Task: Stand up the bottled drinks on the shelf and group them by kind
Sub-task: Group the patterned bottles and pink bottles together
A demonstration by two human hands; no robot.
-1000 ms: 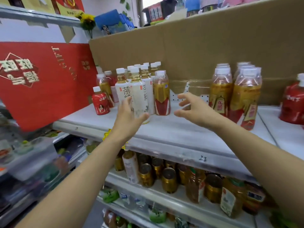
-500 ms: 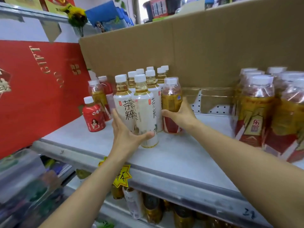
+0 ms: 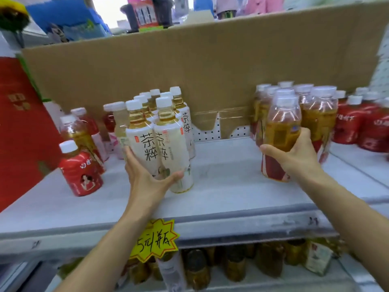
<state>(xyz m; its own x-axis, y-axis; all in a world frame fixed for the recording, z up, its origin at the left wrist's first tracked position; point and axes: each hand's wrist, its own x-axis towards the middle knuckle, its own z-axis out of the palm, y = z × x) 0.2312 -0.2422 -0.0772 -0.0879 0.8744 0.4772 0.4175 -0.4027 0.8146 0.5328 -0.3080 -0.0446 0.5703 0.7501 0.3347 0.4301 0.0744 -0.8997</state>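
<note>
A cluster of white-labelled tea bottles [image 3: 145,142] stands upright at the middle left of the grey shelf [image 3: 221,186]. My left hand [image 3: 147,182] cups the two front ones from below, thumb on the right bottle's base. My right hand [image 3: 294,152] grips an amber tea bottle with a red lower label [image 3: 281,131] and holds it upright beside the group of like amber bottles [image 3: 315,114] at the right. Squat red-labelled bottles stand at the far right [image 3: 357,127], and one more [image 3: 80,171] stands alone at the left front.
A cardboard sheet [image 3: 210,60] backs the shelf. A red box [image 3: 19,123] closes the left side. More amber and pink bottles [image 3: 80,131] stand behind the lone red one. A yellow price star [image 3: 155,241] hangs on the shelf edge, above a lower shelf of bottles [image 3: 231,264].
My right hand has carried the amber bottle from beside the white tea cluster over to the amber group at the right. My left hand stays on the front white bottles. The view moved closer.
</note>
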